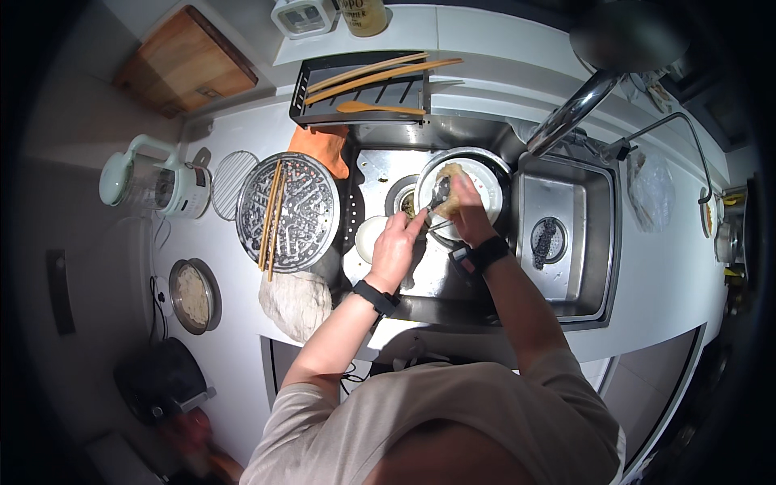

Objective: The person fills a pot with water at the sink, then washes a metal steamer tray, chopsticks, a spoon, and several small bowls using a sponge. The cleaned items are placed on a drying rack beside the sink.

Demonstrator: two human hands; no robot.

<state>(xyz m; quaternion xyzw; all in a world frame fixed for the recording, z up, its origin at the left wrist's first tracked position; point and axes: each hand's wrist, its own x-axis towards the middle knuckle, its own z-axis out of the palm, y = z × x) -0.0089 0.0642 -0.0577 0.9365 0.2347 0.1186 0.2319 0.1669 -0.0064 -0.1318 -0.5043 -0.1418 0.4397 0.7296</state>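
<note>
Over the left basin of the steel sink, my left hand [397, 245] grips the handle of a metal utensil, whose dark, shiny head [441, 191] lies against a tan loofah or sponge [450, 171]. That tan piece is in my right hand [468, 203], pressed to the utensil. Below both hands a white bowl [494, 197] rests within a round metal basin [424, 165]. A small white bowl [367, 239] sits beside my left hand, partly hidden by it. The drain [407, 200] shows between the bowls.
Left of the sink are a round perforated tray [309, 212] with chopsticks [271, 212], a grey cloth [295, 306], a wire rack [233, 185] and a glass kettle [148, 182]. An orange cloth [321, 148] hangs at the sink's rim. The faucet [573, 112] reaches over the divider from behind.
</note>
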